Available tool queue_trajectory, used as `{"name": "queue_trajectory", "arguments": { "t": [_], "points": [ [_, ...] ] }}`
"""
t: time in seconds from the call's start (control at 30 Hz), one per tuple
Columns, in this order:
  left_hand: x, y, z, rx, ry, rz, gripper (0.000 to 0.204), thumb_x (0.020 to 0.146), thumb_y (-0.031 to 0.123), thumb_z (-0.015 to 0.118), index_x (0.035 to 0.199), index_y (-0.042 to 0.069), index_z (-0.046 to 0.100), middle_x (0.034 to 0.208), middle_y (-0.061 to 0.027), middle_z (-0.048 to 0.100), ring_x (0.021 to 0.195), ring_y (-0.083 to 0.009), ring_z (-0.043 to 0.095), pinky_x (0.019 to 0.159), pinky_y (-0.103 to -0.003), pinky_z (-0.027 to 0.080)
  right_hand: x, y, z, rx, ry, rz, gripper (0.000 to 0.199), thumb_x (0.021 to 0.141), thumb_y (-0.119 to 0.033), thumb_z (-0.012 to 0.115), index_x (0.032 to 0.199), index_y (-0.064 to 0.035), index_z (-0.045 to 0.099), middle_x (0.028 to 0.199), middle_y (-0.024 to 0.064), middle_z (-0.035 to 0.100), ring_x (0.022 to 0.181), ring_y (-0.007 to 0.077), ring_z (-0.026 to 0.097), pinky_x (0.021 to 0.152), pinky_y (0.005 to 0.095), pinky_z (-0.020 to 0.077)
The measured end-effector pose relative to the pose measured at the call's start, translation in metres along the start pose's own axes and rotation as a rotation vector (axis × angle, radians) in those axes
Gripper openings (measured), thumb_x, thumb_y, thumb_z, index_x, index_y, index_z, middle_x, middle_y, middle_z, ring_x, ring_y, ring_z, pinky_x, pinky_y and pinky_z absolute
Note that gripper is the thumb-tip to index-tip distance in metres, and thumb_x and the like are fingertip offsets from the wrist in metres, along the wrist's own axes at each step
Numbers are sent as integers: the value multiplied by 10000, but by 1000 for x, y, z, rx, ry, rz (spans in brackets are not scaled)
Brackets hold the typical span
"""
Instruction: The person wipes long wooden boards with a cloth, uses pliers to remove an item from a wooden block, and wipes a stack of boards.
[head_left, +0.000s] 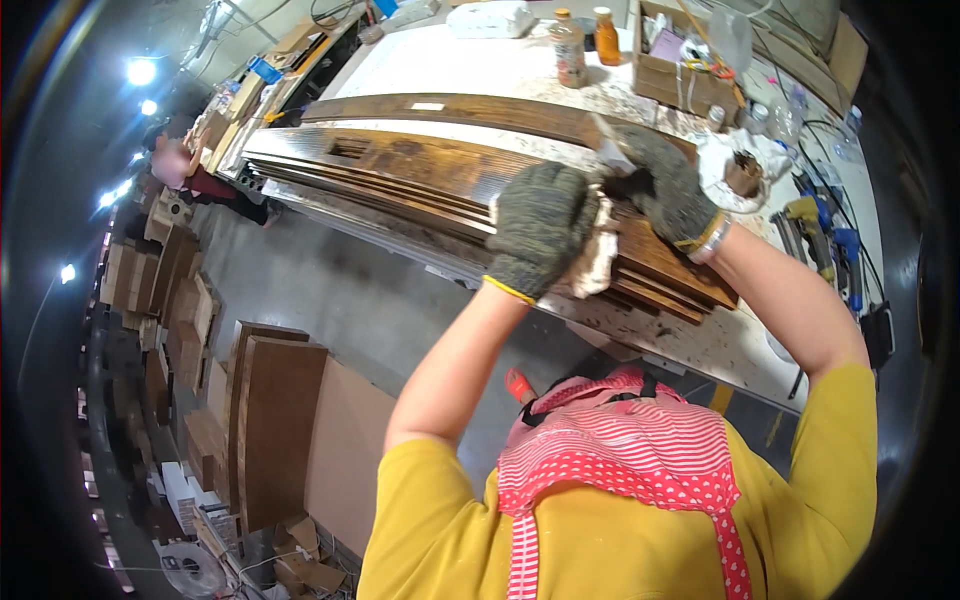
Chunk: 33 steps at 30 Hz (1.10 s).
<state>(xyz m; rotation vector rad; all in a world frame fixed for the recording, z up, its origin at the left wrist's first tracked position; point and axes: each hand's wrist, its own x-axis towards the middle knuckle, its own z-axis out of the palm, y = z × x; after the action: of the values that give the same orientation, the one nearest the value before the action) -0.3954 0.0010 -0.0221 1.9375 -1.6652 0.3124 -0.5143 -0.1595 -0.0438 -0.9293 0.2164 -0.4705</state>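
A stack of dark brown wooden boards (440, 170) lies along the front edge of the table, their long edges staggered. My left hand (545, 225), in a dark grey-green knit glove, is closed on a bunched white cloth (598, 258) with brown stains. The cloth rests against the upper board and hangs over the stack's front edge. My right hand (672, 188), gloved the same way, is closed close beside it. A small pale, flat piece (612, 145) shows at its fingers; its kind is unclear. Behind the stack lies one long, narrow brown board (460, 108).
On the table stand two bottles of orange liquid (607, 38) (568, 50) and a cardboard box (685, 80) of odds and ends. To the right lie a stained white cloth (745, 150) and air nailers (815, 225). Brown panels (280, 430) lean at lower left; a person (200, 175) stands far left.
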Motion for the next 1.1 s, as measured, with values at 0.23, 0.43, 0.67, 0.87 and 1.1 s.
{"name": "queue_trajectory", "arguments": {
  "t": [0.23, 0.43, 0.67, 0.87, 1.1],
  "points": [
    [-13, -161, -55, 386, -18, -34, 147, 903, 233, 557, 972, 112, 604, 916, -134, 595, 852, -345, 584, 742, -460, 480, -13, -3, -2, -47, 110, -108, 370, 918, -243, 636, 1216, -33, 576, 1161, 104, 603, 1027, 230, 618, 932, 432, 538],
    [-7, -250, -103, 422, -30, -27, 202, 883, 291, 594, 933, 98, 626, 947, -128, 605, 872, -322, 594, 750, -453, 482, -18, -1, 16, -162, 282, -164, 402, 937, -233, 592, 1278, -28, 535, 1120, 107, 617, 1031, 220, 612, 957, 430, 521],
    [-1, -202, -64, 50, -42, 194, 186, 825, 251, 638, 901, 82, 619, 899, -135, 582, 867, -323, 576, 787, -454, 461, -24, 1, 4, -246, 464, -235, 415, 966, -247, 549, 1312, -21, 516, 1273, 105, 560, 1131, 214, 566, 986, 398, 501],
    [-19, -329, -122, 491, -134, -43, 186, 863, 231, 590, 981, 88, 596, 956, -138, 589, 903, -317, 576, 806, -450, 467, -17, -5, 58, -370, 554, -161, 470, 959, -257, 551, 1362, -22, 497, 1381, 87, 529, 1226, 183, 533, 1001, 364, 471],
    [2, -285, -119, 393, 95, 100, 209, 850, 293, 644, 878, 92, 591, 872, -118, 573, 835, -321, 565, 733, -456, 452, -4, 0, 63, -518, 545, -93, 527, 911, -324, 618, 1323, -9, 524, 1262, 64, 594, 1086, 144, 583, 983, 344, 469]
  ]
}}
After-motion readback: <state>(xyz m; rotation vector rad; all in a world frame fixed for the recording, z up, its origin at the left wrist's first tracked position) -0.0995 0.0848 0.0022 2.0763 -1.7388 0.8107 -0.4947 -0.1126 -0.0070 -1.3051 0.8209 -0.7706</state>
